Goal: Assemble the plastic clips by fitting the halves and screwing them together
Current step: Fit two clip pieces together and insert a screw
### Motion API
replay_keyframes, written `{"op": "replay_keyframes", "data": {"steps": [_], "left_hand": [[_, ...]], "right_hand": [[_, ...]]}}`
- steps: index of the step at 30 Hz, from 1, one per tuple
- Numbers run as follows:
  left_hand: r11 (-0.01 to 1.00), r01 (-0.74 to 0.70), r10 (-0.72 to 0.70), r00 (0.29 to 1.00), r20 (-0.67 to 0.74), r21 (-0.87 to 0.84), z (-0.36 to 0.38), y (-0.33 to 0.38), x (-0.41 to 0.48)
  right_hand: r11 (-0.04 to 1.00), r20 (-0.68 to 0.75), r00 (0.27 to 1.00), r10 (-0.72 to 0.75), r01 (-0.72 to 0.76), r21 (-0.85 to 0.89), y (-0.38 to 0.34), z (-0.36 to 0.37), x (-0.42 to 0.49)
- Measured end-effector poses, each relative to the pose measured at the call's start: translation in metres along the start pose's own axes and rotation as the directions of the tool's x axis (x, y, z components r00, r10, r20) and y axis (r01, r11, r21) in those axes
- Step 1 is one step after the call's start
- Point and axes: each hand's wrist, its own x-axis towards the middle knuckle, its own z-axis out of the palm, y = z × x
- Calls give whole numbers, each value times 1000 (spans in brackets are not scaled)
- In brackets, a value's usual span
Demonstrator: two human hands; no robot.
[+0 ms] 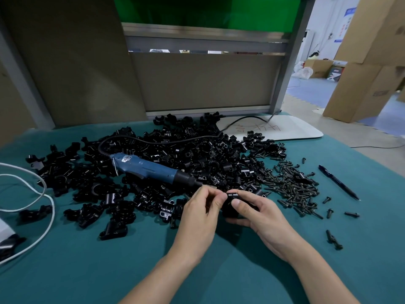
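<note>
My left hand [201, 208] and right hand [259, 215] meet over the desk [87, 270] near its front edge, both pinching the black clip [230, 206]; I should seat the halves flush, holes aligned, before reaching for the screws [293, 183] and the screwdriver [149, 170]

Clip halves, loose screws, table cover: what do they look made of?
Clip halves: black moulded plastic, semi-gloss; crisp highlights on curved edges. Screws: probably dark-finished metal, faint sheen on slim shanks, too small to be sure. Table cover: teal matte fabric or felt-like mat; no glare, soft shadows.
</note>
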Motion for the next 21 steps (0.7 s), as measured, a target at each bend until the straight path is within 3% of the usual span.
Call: {"op": "replay_keyframes", "data": {"steps": [5, 12, 21], "left_hand": [[994, 40, -37, 999, 25, -107, 0, 4, -1], [1000, 28, -28, 1000, 2, -3, 0, -1, 0], [999, 6, -7, 1000, -17, -36, 1, 2, -2]], "right_hand": [[1000, -16, 1000, -1, 1, 4, 0, 1, 0], [1000, 0, 1000, -12, 12, -21, 1, 0, 0], [999, -4, 1000, -9, 9, -30, 0, 0, 0]]}}
